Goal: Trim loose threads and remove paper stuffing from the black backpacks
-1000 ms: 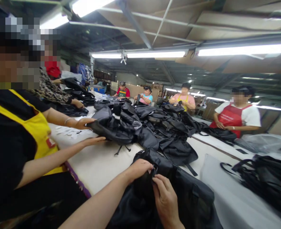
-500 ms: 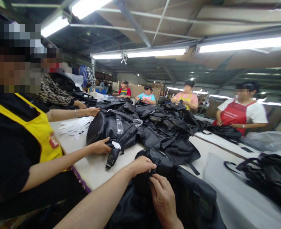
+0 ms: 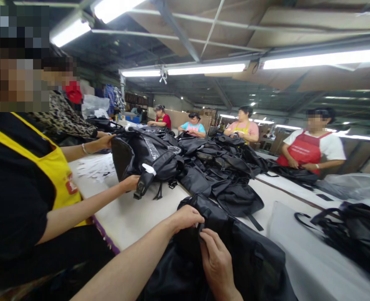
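A glossy black bag (image 3: 253,242) lies in front of me at the near edge of the table. My left hand (image 3: 187,217) is closed at its upper left part, thumb and fingertips pinched on a short black strap (image 3: 201,225). Just below, my right hand (image 3: 218,259) has its fingers bent together, with the fingertips against the same strap. The strap's ends and any fastener under my fingers are hidden. A dark buckle (image 3: 257,255) shows on the bag's front, right of my hands.
To my left, a co-worker in a yellow apron (image 3: 57,175) holds a black backpack (image 3: 141,154). White strips (image 3: 93,167) lie behind those arms. A heap of black bags (image 3: 222,167) covers the table's middle. More black bags (image 3: 357,234) and clear plastic (image 3: 354,184) are at right.
The co-worker at left has lifted and tilted the backpack, its hanging strap moving up and left. My hands stay at nearly the same spot, the right shifting very slightly.
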Available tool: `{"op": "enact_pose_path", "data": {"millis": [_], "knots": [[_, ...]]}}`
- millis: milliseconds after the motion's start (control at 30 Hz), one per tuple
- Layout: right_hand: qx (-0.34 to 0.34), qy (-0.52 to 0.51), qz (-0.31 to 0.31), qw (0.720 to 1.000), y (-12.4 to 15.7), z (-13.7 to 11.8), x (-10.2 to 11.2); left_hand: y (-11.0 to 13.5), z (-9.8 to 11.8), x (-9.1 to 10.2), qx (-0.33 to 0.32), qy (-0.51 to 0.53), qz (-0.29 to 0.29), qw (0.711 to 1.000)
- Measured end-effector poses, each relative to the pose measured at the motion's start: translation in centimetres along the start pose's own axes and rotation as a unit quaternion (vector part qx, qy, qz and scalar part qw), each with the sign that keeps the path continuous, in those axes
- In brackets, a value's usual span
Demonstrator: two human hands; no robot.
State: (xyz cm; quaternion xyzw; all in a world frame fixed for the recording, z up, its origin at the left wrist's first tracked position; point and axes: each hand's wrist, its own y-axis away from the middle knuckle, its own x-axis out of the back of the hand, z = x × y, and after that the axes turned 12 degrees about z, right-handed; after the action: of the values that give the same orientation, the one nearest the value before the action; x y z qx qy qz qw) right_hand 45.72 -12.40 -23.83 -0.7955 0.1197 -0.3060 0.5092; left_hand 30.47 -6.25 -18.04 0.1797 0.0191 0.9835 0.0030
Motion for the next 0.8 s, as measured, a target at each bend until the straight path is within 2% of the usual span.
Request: {"op": "enact_pose_path", "data": {"millis": [67, 133, 233, 333, 433, 567, 700, 800], "knots": [[-0.051, -0.042, 0.02, 0.998, -0.7, -0.1, 0.3, -0.1, -0.1, 0.0, -0.001, 0.001, -0.005, 1.0], [-0.13, -0.063, 0.041, 0.989, -2.1, 0.0, 0.5, -0.1, -0.2, -0.1, -0.005, 0.0, -0.008, 1.0], [-0.238, -0.05, 0.011, 0.97, -5.0, 0.7, 0.3, 0.2, -0.2, 0.1, -0.021, 0.004, -0.009, 1.0], [-0.27, -0.019, -0.041, 0.962, -7.6, 1.8, -0.3, 0.7, -0.3, 0.2, -0.041, 0.011, -0.007, 0.999], [-0.289, -0.022, -0.061, 0.955, -9.0, 2.8, -0.8, 0.9, -0.5, 0.0, -0.041, 0.0, 0.006, 0.999], [-0.358, -0.073, -0.081, 0.927, -8.8, 3.0, -0.7, 0.7, -1.1, -1.0, -0.048, -0.017, 0.048, 0.998], [-0.448, -0.139, -0.091, 0.878, -6.8, 1.6, -0.1, 1.3, -1.8, -1.6, -0.108, -0.007, 0.06, 0.992], [-0.494, -0.197, -0.115, 0.839, -5.3, 0.5, 0.1, 2.2, -2.5, -1.9, -0.16, 0.023, 0.089, 0.983]]}}
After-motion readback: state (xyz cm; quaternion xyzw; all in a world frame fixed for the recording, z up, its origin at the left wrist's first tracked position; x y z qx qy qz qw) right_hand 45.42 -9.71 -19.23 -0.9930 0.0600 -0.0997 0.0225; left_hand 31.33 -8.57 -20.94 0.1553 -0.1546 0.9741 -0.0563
